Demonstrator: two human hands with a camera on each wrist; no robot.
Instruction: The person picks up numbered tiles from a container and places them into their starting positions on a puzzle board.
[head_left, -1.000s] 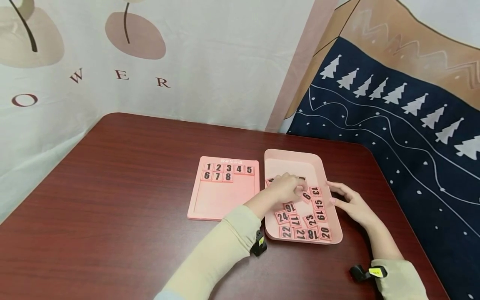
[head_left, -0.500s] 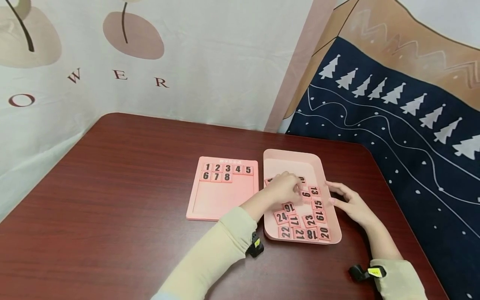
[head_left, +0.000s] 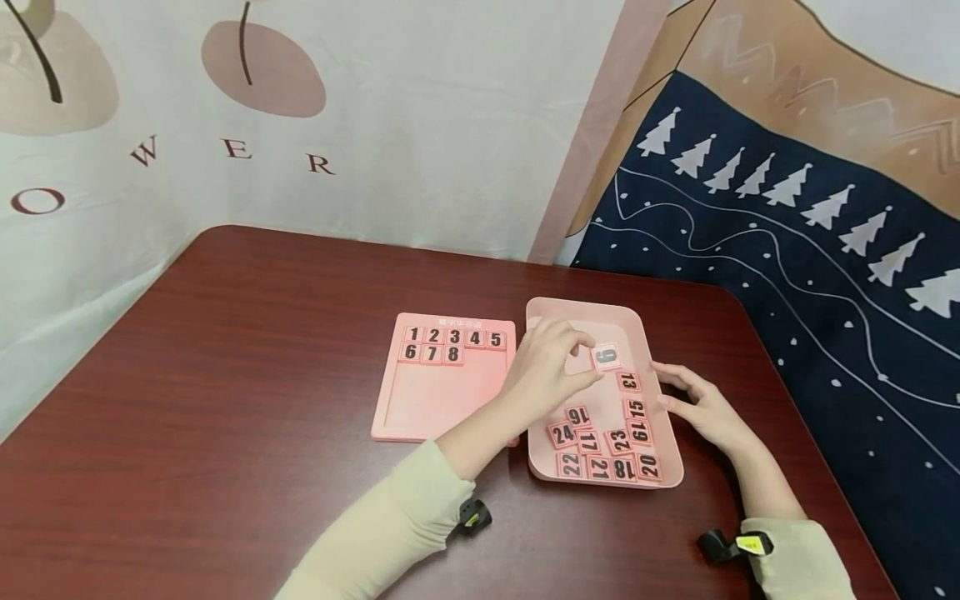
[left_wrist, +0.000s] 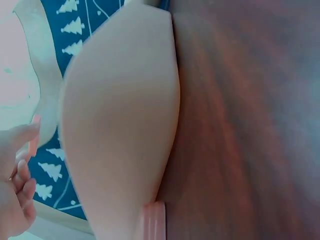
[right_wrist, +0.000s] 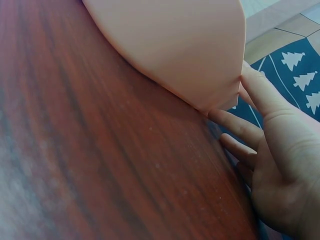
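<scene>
Between thumb and fingertips, my left hand (head_left: 543, 362) pinches a small pink-edged number tile (head_left: 606, 357) marked 9, over the pink tray (head_left: 585, 315). The left wrist view shows that tile (left_wrist: 34, 136) edge-on at the fingertips. My right hand (head_left: 705, 408) touches the tray's right wall with thumb and fingertips, the fingers fairly straight. In the right wrist view its thumb is at the rim and other fingertips are low by the tray's outer wall (right_wrist: 175, 45). Left of the tray lies a pink board (head_left: 442, 404), with tiles 1 to 8 lined up in its top rows.
Several loose number tiles (head_left: 600, 442) lie in the tray's near and right parts, turned various ways. Board and tray sit side by side on a dark red wooden table (head_left: 225, 375). Patterned cloths (head_left: 412, 167) hang behind the table and along its right side.
My left hand has picked the 9 tile up from among the others and moved it up and away from the tray floor. The right hand stays at the tray wall.
</scene>
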